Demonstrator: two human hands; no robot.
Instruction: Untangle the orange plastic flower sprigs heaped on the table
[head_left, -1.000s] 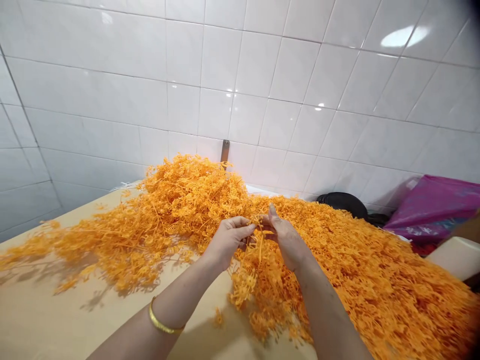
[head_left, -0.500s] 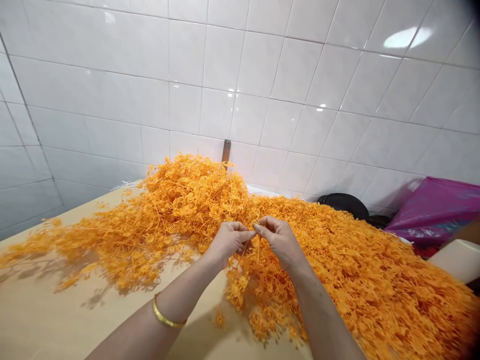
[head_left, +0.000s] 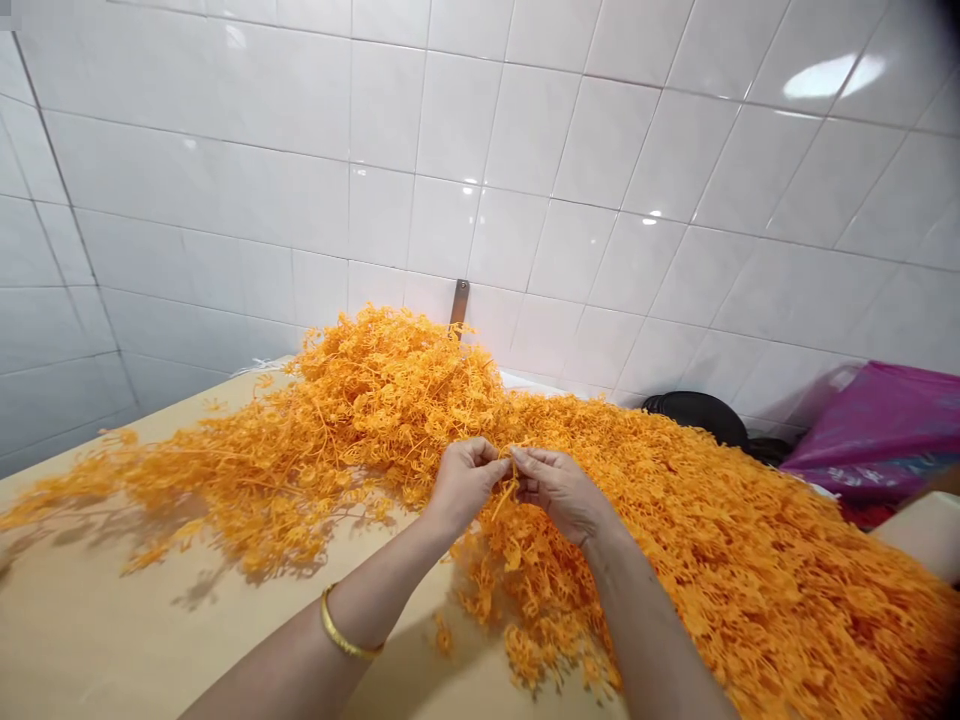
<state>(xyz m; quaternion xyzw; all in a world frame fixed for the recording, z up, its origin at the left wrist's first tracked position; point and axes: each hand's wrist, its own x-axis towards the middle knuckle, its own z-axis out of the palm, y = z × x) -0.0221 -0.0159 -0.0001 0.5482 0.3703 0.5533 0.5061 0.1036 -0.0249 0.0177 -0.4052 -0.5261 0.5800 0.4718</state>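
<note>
A big heap of orange plastic sprigs (head_left: 697, 540) covers much of a beige table (head_left: 97, 630). My left hand (head_left: 466, 482) and my right hand (head_left: 559, 490) meet above the heap's near edge. Both pinch one thin orange sprig (head_left: 508, 480) between fingertips, its stem hanging down between the hands. A gold bangle sits on my left wrist (head_left: 343, 632). Below the hands lies a loose bunch of sprigs (head_left: 525, 590).
White tiled walls stand behind and to the left. A metal bracket (head_left: 459, 302) sticks up behind the heap. At the right are a black round object (head_left: 697, 412), a magenta plastic bag (head_left: 885, 430) and a cream edge (head_left: 926, 530).
My right hand has turned from thumb-up to a fingertip pinch and dropped slightly toward the left hand. The view has shifted a little to the right.
</note>
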